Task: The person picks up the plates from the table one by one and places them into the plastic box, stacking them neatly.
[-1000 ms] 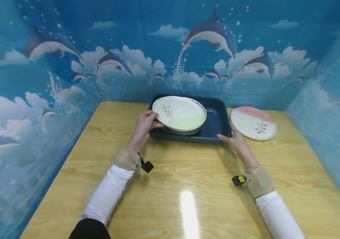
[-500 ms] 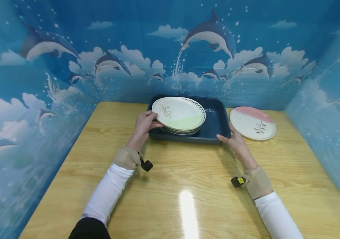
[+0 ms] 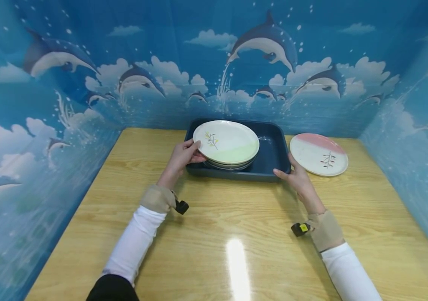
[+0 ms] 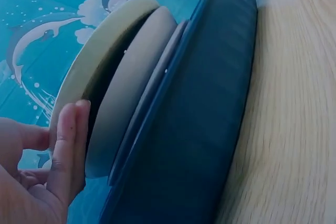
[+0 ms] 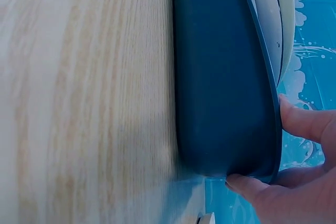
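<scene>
My left hand [image 3: 184,158] pinches the left rim of a white plate with a pale green section and a twig drawing [image 3: 226,142]. Its thumb lies on top, with the fingers beneath. In the left wrist view a dark gap shows between this plate [image 4: 100,51] and the plate under it [image 4: 131,72]. More plates are stacked below, mostly hidden, in the left part of a dark blue rectangular tray [image 3: 272,146]. My right hand [image 3: 297,177] grips the tray's front right corner, thumb at the rim and fingers around the outer wall [image 5: 226,87].
To the right of the tray lies a white plate with a pink section and a twig drawing [image 3: 318,154] on the wooden table [image 3: 214,217]. A blue dolphin-print backdrop [image 3: 214,62] rises directly behind the tray and at both sides.
The top plate has shifted slightly away and to the right with my left hand, covering the black zigzag rim of the plate beneath. My right hand and the tray stay in place.
</scene>
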The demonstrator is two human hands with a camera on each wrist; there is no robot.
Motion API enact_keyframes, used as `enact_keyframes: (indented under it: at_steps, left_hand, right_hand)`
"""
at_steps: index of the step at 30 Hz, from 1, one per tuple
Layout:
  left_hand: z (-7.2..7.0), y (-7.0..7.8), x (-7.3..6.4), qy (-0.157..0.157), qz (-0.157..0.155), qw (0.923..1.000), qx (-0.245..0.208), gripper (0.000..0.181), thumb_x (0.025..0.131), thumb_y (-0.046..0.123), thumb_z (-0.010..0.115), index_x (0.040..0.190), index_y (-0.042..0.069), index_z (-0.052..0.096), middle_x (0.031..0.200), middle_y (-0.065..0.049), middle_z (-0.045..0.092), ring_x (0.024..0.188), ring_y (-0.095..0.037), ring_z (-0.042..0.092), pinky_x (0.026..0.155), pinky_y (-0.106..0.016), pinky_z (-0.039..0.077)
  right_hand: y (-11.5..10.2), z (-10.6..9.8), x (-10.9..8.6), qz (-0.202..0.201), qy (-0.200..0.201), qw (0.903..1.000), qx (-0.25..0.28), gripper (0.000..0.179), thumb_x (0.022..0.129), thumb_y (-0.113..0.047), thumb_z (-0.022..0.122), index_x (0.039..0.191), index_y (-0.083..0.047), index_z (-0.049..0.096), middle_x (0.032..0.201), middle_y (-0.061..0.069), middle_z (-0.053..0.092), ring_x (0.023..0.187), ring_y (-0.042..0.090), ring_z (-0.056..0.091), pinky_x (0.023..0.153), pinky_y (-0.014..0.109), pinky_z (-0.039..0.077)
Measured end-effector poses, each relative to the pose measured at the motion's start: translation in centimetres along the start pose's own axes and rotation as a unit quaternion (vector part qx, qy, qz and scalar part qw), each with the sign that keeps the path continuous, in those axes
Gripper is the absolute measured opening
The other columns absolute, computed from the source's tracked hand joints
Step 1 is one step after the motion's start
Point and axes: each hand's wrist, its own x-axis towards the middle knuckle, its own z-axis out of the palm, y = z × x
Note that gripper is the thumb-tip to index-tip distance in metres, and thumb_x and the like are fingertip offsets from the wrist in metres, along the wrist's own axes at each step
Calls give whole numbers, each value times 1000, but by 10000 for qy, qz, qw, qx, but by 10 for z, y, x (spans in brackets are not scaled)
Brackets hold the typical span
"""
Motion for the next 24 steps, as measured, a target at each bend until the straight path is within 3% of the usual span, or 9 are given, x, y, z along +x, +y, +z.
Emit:
enact_keyframes:
  at_steps: [6, 13, 24]
  left_hand:
    - [1, -4, 2, -293, 120, 9989, 345, 47, 109, 23, 49, 150, 0, 45, 70, -2, 65, 59, -8, 69, 75, -32, 63]
    - [3, -8, 6, -205, 218, 9992, 281, 56, 107, 25, 52, 156, 3, 35, 69, -3, 66, 56, -9, 68, 62, -24, 62]
    - [4, -12, 7, -188, 295, 9993, 158, 58, 107, 24, 54, 156, 1, 34, 69, -2, 66, 56, -8, 68, 60, -22, 61]
  right_hand:
    - [1, 0, 0, 4, 34, 10000, 31, 92, 102, -12, 62, 161, -10, -8, 168, 14, -11, 151, 48, 10, 123, 52, 24]
    - [2, 0, 0, 5, 77, 10000, 14, 92, 102, -14, 62, 162, -12, -7, 168, 14, -11, 151, 48, 7, 123, 53, 23]
    - [3, -1, 1, 95, 48, 9999, -27, 92, 102, -16, 62, 162, -15, -7, 168, 12, -12, 151, 49, 7, 122, 54, 25]
